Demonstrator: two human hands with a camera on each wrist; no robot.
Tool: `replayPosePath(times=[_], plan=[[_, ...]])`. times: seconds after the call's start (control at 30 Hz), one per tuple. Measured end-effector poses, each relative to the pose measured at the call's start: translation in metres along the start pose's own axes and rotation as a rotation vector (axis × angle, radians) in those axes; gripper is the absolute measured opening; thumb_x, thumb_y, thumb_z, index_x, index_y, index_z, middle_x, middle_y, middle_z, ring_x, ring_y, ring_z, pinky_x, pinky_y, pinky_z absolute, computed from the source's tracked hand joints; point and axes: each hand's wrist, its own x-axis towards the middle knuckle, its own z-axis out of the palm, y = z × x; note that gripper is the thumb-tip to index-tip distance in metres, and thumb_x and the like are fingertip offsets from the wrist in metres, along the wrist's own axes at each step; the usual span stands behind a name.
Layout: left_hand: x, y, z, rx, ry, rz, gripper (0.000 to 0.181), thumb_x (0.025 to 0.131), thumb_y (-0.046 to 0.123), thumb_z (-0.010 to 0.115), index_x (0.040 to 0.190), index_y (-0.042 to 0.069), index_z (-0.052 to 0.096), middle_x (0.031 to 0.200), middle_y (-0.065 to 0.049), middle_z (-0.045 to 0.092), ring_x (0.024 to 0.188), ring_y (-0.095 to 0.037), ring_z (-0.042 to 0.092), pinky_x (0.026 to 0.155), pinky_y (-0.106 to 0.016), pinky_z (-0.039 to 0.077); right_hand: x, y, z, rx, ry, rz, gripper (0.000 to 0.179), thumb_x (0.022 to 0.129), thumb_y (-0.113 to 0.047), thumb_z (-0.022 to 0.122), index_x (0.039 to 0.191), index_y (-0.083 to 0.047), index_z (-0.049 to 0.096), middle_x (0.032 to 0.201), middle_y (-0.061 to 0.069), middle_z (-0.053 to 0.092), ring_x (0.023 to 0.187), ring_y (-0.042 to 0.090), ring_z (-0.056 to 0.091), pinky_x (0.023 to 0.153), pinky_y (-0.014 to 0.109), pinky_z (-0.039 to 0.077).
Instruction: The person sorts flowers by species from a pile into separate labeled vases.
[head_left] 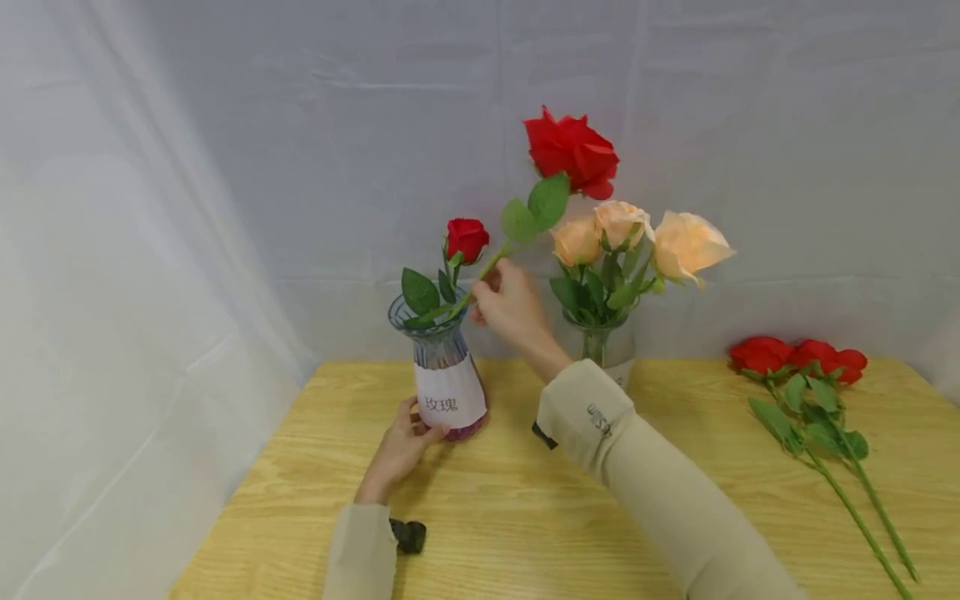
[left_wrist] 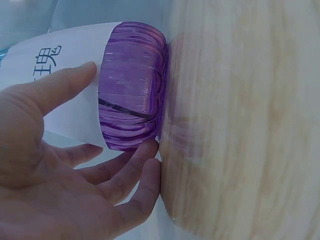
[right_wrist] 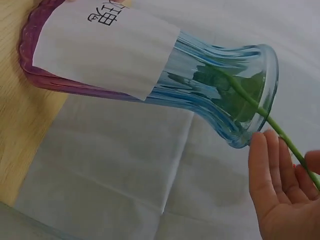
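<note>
A ribbed glass vase, blue at the neck and purple at the base, stands at the table's left with a white paper label round it. My left hand holds its lower part. In the left wrist view the thumb lies on the label and the fingers curl beside the purple base. My right hand pinches the green stem of a large red rose just outside the vase rim. The stem's lower end is inside the neck. A smaller red rose stands in the same vase.
Right of this vase, a second clear vase bears several peach roses, partly hidden by my right arm. More red roses lie on the wooden table at the right. A pale curtain hangs close behind.
</note>
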Motion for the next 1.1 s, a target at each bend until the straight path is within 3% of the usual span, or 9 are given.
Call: replayPosePath(times=[0.2, 0.33, 0.43, 0.5, 0.67, 0.83, 1.1], plan=[[0.000, 0.000, 0.000, -0.011, 0.004, 0.015, 0.066, 0.096, 0.010, 0.067, 0.147, -0.011, 0.030, 0.133, -0.038, 0.051, 0.121, -0.049, 0.054, 0.096, -0.055, 0.047, 0.008, -0.008, 0.004, -0.336, -0.189, 0.023, 0.014, 0.101, -0.013, 0.057, 0.094, -0.001, 0.061, 0.069, 0.009, 0.063, 0.054, 0.018, 0.058, 0.056, 0.029, 0.047], [-0.001, 0.000, 0.001, -0.026, 0.002, 0.018, 0.066, 0.097, 0.009, 0.067, 0.147, -0.011, 0.030, 0.133, -0.038, 0.051, 0.121, -0.050, 0.054, 0.096, -0.055, 0.048, 0.004, -0.010, 0.000, -0.435, -0.320, 0.110, 0.021, 0.101, -0.020, 0.062, 0.105, 0.001, 0.064, 0.058, 0.003, 0.054, 0.045, 0.014, 0.050, 0.049, 0.027, 0.042], [0.000, 0.000, 0.000, -0.020, 0.001, 0.016, 0.067, 0.097, 0.010, 0.067, 0.148, -0.011, 0.029, 0.133, -0.038, 0.051, 0.121, -0.049, 0.054, 0.096, -0.055, 0.048, -0.004, -0.004, -0.006, -0.412, -0.356, 0.138, 0.031, 0.100, -0.021, 0.064, 0.117, 0.004, 0.060, 0.058, 0.005, 0.054, 0.044, 0.013, 0.048, 0.049, 0.026, 0.043], [0.000, 0.000, 0.000, -0.017, 0.003, 0.018, 0.068, 0.097, 0.011, 0.067, 0.148, -0.012, 0.029, 0.134, -0.038, 0.051, 0.122, -0.050, 0.054, 0.097, -0.055, 0.047, -0.009, 0.003, -0.012, -0.376, -0.344, 0.151, 0.035, 0.099, -0.021, 0.066, 0.120, 0.006, 0.058, 0.068, 0.007, 0.059, 0.049, 0.014, 0.052, 0.052, 0.027, 0.048], [0.001, 0.000, 0.000, -0.013, 0.007, 0.031, 0.070, 0.096, 0.011, 0.069, 0.148, -0.013, 0.028, 0.132, -0.039, 0.051, 0.121, -0.051, 0.054, 0.098, -0.056, 0.046, -0.024, 0.022, -0.030, -0.293, -0.298, 0.130, 0.031, 0.096, -0.018, 0.068, 0.114, 0.006, 0.059, 0.092, 0.015, 0.068, 0.067, 0.020, 0.065, 0.063, 0.032, 0.057], [0.001, 0.000, 0.000, 0.001, 0.012, 0.027, 0.070, 0.096, 0.012, 0.069, 0.148, -0.012, 0.029, 0.133, -0.039, 0.051, 0.121, -0.051, 0.054, 0.099, -0.057, 0.045, -0.040, 0.033, -0.048, -0.250, -0.291, 0.115, 0.025, 0.098, -0.015, 0.066, 0.112, 0.004, 0.061, 0.101, 0.017, 0.068, 0.078, 0.024, 0.067, 0.069, 0.036, 0.058], [0.000, 0.000, 0.001, -0.012, 0.012, 0.033, 0.070, 0.096, 0.012, 0.070, 0.147, -0.013, 0.030, 0.131, -0.038, 0.052, 0.119, -0.050, 0.055, 0.096, -0.056, 0.047, -0.062, 0.049, -0.068, -0.327, -0.275, -0.027, 0.021, 0.095, -0.009, 0.067, 0.110, 0.007, 0.064, 0.099, 0.017, 0.069, 0.080, 0.028, 0.069, 0.066, 0.037, 0.057]])
